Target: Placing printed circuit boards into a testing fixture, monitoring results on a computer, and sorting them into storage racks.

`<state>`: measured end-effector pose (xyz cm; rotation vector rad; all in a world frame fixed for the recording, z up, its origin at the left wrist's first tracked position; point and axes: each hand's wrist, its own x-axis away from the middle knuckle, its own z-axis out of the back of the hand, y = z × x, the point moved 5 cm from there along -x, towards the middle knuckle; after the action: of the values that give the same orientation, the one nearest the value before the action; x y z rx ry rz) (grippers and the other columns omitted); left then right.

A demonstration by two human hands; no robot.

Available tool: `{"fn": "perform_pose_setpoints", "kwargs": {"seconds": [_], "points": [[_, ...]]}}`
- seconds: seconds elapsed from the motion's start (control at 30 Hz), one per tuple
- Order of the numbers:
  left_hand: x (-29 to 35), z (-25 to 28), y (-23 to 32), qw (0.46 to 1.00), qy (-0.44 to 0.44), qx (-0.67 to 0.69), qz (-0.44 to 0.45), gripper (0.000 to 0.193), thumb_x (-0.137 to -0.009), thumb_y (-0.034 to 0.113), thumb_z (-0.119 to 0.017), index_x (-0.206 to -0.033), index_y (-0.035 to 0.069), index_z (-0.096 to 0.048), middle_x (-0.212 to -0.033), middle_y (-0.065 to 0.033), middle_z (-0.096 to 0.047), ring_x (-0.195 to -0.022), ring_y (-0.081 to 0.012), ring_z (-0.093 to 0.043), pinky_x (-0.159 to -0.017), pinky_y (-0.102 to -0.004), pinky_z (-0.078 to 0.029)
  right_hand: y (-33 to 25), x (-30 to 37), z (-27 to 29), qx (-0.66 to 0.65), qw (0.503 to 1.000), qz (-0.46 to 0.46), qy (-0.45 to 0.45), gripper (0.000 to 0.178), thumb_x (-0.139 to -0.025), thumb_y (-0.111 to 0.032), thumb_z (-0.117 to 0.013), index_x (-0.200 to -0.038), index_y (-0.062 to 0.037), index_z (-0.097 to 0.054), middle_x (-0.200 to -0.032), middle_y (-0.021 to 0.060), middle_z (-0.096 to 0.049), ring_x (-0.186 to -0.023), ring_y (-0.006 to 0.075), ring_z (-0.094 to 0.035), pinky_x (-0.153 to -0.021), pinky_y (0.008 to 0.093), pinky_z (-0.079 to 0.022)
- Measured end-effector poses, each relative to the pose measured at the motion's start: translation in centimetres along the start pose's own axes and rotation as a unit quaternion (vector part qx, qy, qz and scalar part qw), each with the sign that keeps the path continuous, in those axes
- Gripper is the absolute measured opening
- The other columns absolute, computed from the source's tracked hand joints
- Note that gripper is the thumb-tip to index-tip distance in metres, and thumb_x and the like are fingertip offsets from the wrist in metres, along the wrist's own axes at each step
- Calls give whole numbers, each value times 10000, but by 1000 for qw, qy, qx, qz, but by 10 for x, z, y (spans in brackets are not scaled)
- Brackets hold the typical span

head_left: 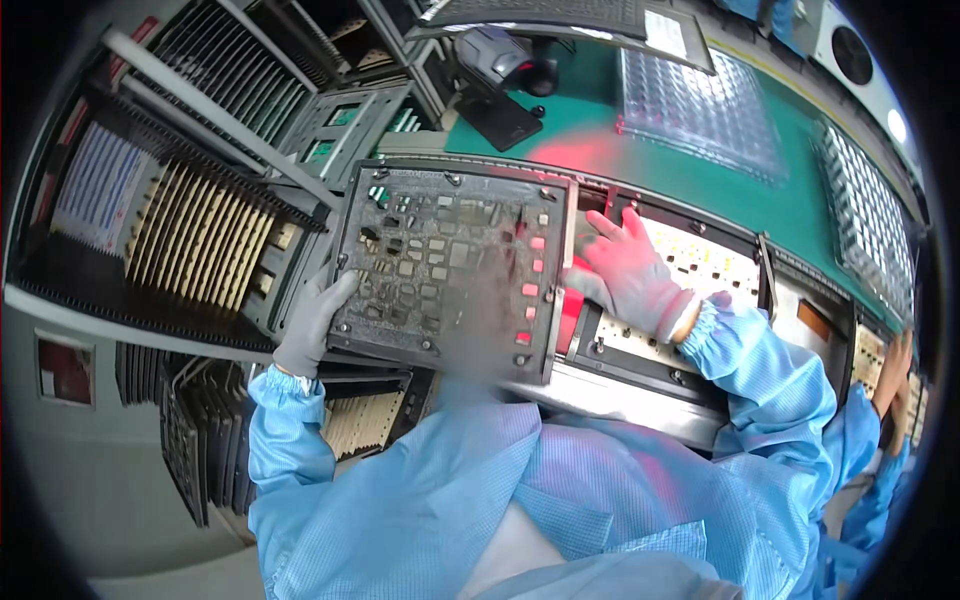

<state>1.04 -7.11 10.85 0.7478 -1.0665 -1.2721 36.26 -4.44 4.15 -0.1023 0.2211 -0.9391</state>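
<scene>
1. Holding the black plate (455, 275) level seems the main thing in this step: an even grip without twisting, since a dipping edge could make it catch.
2. My left hand (318, 325) pinches the plate's lower left edge, thumb against the rim; I cannot see the fingers well enough to tell how far under they reach.
3. My right hand (632, 268) has its fingers spread at the left end of the cream board (715, 265), thumb beside the plate's right edge; I cannot tell whether they touch.
4. Supporting that right edge would, I judge, share the weight better, with my fingertips clear of the cut-outs.
5. The plate lies between my hands, mostly to the right of my left grip; whether it rests on anything, I cannot tell.
</scene>
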Motion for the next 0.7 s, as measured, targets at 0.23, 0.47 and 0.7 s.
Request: {"fn": "perform_pose_setpoints", "kwargs": {"seconds": [0.23,0.47,0.7], "points": [[-44,-19,-23,997,-71,-11,-18,413,-972,298,-533,-1212,-39,-541,-1048,-44,-607,-932,-95,-562,-838,-239,-443,26,24,26,83,994,0,69,483,-897,-413,-517,-544,-98,-615,-576,90,-567,-660,287,-578,-1071,469,-355],[-69,-44,-32,987,-127,91,33,455,-942,283,-586,-1252,-46,-529,-1099,-73,-633,-970,-128,-593,-860,-272,-476,40,29,30,-128,977,-172,13,517,-971,-500,-428,-940,-63,-702,-779,201,-644,-773,388,-616,-718,414,-499],[-85,-61,-44,980,-177,63,61,488,-900,315,-646,-1236,-25,-552,-1088,-66,-642,-967,-114,-587,-862,-270,-478,41,30,-13,-437,874,-183,107,595,-995,-522,-377,-1283,-23,-526,-1049,73,-665,-820,234,-657,-680,345,-525]]}}
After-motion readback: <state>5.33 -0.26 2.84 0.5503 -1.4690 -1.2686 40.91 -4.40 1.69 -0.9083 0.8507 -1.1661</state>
